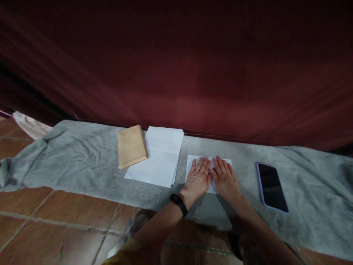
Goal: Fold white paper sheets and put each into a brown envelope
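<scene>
Both hands lie flat, fingers stretched out and closed on nothing: the left hand (pixel 198 179) and the right hand (pixel 225 180) rest palm down, side by side on a small white paper (pixel 212 188), their thumbs close together; whether these touch is hard to tell. The paper lies on the grey blanket (pixel 82 158), between the stack of white sheets (pixel 162 158) and the phone (pixel 271 187). It covers less area than those sheets, so it may be folded, though the hands hide most of it.

It should handle as something very light, thin and bendy, easy to crease and apt to slide or lift at a corner. The soft blanket beneath probably gives under pressure, so broad, even palms suit it better than a fingertip. The best hold is likely a light pinch at the bare far left corner or the near edge, with the other palm steadying it. The brown envelopes (pixel 131 146) overlap the stack's left side, well apart from both hands.
</scene>
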Demonstrator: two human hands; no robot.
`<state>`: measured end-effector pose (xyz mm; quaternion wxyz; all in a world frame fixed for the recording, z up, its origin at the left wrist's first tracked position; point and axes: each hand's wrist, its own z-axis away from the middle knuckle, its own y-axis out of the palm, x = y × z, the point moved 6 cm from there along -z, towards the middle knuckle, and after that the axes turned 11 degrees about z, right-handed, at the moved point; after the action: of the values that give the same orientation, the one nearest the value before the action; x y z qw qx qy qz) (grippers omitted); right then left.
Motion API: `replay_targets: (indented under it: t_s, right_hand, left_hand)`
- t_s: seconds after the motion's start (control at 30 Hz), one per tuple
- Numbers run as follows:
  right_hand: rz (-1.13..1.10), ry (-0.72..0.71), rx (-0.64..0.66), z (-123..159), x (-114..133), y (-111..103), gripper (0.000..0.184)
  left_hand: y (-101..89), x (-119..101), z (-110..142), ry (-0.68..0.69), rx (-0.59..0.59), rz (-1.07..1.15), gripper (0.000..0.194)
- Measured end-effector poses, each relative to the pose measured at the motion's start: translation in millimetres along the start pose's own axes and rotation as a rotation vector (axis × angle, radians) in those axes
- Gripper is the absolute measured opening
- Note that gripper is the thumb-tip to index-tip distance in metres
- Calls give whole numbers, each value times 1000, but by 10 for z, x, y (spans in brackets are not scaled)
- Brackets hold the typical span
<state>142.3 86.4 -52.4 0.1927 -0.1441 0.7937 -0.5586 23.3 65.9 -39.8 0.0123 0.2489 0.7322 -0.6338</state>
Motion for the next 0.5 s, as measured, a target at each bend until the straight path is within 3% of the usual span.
replay_targets:
  t_s: [0.5]
  right_hand:
    - [63,144,-69,91,-277,61,61]
  left_hand:
    - [-22,-25,-13,24,7,-21,54]
